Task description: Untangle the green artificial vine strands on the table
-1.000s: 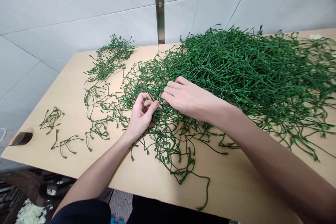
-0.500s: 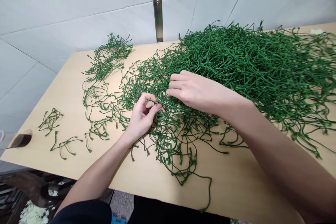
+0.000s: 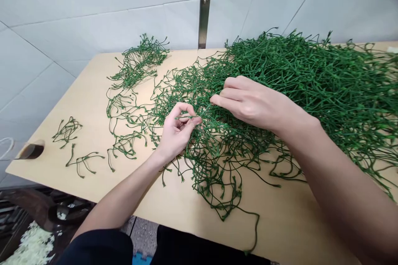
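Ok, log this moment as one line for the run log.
left hand: pinching one green stem | right hand: resting on stem pile | loose sprigs: table, far left

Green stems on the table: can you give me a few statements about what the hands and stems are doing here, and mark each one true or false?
1. The left hand pinches a thin green stem between its fingertips. True.
2. The right hand lies flat on bare wood, away from the stems. False: it rests on the big tangle of stems.
3. A few small sprigs lie apart near the table's left end. True.
4. The table is made of dark metal. False: it is light wood.
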Available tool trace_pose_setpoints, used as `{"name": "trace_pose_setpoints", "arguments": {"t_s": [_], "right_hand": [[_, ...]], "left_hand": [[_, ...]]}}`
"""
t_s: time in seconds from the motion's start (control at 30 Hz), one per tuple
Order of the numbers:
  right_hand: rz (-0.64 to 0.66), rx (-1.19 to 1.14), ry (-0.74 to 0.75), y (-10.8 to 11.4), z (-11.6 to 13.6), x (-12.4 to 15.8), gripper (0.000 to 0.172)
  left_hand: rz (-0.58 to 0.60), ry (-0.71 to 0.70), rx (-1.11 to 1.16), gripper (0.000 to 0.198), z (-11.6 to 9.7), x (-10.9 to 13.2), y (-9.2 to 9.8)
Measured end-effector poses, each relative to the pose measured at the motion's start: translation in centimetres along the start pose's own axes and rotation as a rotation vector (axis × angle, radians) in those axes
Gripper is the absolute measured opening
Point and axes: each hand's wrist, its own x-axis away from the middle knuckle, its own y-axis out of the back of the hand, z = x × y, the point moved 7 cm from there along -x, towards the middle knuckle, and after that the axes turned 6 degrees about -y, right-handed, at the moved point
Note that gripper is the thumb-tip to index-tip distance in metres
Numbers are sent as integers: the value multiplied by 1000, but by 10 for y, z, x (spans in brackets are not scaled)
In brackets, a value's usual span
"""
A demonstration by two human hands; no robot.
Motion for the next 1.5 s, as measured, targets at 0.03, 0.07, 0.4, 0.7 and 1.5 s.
{"name": "trace_pose_setpoints", "arguments": {"t_s": [0.03, 0.07, 0.4, 0.7, 1.5], "right_hand": [[-5, -7, -8, 0, -1, 0, 52], [-13, -17, -15, 0, -2, 0, 52], [-113, -39, -59, -1, -10, 2, 46], [-203, 156, 17, 1, -6, 4, 31], [66, -467, -337, 9, -6, 1, 28]], "left_hand": [[-1, -4, 10, 28, 0, 0, 0], [0, -8, 27, 28, -1, 0, 0], [65, -28, 196, 19, 1, -1, -6], [105, -116, 252, 19, 1, -9, -11], [51, -140, 41, 14, 13, 3, 0]]}}
